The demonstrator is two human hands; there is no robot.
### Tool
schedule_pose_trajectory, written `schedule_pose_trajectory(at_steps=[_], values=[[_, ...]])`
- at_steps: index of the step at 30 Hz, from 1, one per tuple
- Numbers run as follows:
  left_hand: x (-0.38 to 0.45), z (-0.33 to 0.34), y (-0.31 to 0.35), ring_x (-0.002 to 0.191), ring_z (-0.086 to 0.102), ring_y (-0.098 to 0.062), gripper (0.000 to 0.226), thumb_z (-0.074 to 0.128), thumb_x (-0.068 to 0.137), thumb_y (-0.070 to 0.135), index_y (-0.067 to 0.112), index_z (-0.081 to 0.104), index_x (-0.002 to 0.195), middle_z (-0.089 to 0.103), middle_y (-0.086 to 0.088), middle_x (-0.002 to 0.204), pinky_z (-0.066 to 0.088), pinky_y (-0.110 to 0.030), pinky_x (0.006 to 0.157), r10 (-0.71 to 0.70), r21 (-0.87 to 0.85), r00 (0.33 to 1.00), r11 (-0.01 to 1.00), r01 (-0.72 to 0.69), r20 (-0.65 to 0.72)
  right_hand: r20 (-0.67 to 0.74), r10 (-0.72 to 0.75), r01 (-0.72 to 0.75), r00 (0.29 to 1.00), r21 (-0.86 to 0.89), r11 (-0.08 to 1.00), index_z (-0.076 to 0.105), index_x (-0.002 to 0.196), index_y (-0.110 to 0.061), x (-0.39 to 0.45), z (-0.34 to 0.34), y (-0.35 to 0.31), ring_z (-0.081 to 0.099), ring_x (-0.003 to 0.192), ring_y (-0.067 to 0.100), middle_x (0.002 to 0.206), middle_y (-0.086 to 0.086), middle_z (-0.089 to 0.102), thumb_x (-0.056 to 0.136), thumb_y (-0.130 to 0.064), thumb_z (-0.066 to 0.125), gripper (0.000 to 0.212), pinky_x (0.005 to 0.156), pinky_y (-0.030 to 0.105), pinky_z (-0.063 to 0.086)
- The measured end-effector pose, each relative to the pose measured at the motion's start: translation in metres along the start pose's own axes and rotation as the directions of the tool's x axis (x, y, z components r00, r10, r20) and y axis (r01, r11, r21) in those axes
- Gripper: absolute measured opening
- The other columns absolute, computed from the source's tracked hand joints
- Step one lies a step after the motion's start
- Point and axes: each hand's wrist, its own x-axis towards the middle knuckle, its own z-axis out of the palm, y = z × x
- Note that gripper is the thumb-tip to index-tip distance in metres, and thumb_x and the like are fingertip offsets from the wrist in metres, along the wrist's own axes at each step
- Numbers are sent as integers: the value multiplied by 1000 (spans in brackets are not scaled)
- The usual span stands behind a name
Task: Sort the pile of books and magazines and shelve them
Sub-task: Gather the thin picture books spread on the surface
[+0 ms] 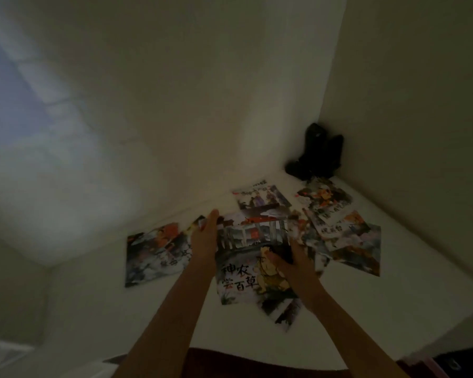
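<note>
Here, dim light; fine detail is soft.
Surface: white tabletop (380, 309) set into a corner between two pale walls.
Held book: picture book (246, 257) with large dark characters and a crouching figure on the cover, at the middle of the spread, face up, near edge over other covers.
Left hand: left hand (204, 238) lies along the left edge of the held book, fingers stretched toward the far side; whether they curl under the edge cannot be told.
Right hand: right hand (292, 264) grips the right edge of the same book, thumb across the cover, fingers behind and hidden.
Left of centre: two overlapping books (150, 255) lying flat, just beside the left hand.
Far of centre: one book (260, 197) lying flat, partly tucked under the central heap.
Right side: a fan of overlapping books (347, 233) reaching toward the right wall; the farthest one lies near the corner.
Near edge of heap: corners of further books (284, 312) showing from under the held one.
Corner: dark object (317, 154) standing against the walls; its kind cannot be told.
Foreground: dark red cloth (230, 361) between the forearms.
</note>
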Motion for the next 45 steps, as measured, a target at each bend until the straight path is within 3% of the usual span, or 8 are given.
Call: schedule_pose_trajectory(at_steps=[3,6,13,24,31,37,42,45], values=[[-22,-30,25,59,49,-21,32,58,89,35,7,52,74,54,-13,68,45,-33,63,133,47,984,991,-128,-117,69,-79,81,994,-13,997,55,116,-8,-12,25,-24,60,75,29,86,17,59,82,-36,67,45,60,27,54],[-55,-65,56,82,64,-32,41,61,85,42,2,58,94,66,-22,93,55,-45,80,314,43,931,949,-312,-187,160,-168,168,973,15,986,45,132,-10,-23,49,-56,63,85,16,100,3,63,87,-23,62,49,65,17,54],[-153,-147,100,83,70,-22,28,55,89,30,15,54,113,70,-10,102,57,-27,64,618,71,786,784,-616,-3,293,-409,384,864,141,913,54,122,-22,-68,91,-179,64,97,15,109,-2,65,86,-23,64,38,80,29,56],[-269,-214,238,80,71,-24,18,56,90,20,16,59,107,72,-9,95,58,-34,66,912,169,393,409,-897,-121,350,-648,565,677,317,762,59,109,-19,-145,153,-354,68,88,17,100,2,69,78,-28,70,34,73,29,57],[-296,-241,370,81,71,-22,18,59,90,19,16,60,107,71,-7,96,59,-34,69,939,63,247,269,-961,-241,287,-793,699,538,375,609,52,112,-15,-147,206,-501,65,92,21,108,8,65,81,-26,70,38,78,35,55],[-262,-243,462,98,63,-27,23,53,93,22,15,49,115,64,-10,111,53,-45,85,884,150,154,241,-959,-441,109,-947,948,303,-139,287,35,130,-25,-116,270,-575,49,108,22,126,8,40,82,-33,68,59,88,43,50],[-213,-228,499,100,58,-23,20,44,97,18,8,47,115,59,-11,111,48,-38,89,881,290,-17,138,-947,-473,488,-845,957,218,63,284,46,128,-22,-100,308,-578,53,109,16,119,1,54,88,-13,61,44,82,23,46],[-201,-229,494,94,56,-15,24,37,99,28,12,51,111,57,-3,103,46,-30,82,934,251,40,136,-958,-356,631,-734,884,252,159,440,38,133,-24,-87,309,-581,58,89,5,106,-6,58,89,-7,59,52,65,13,47]])
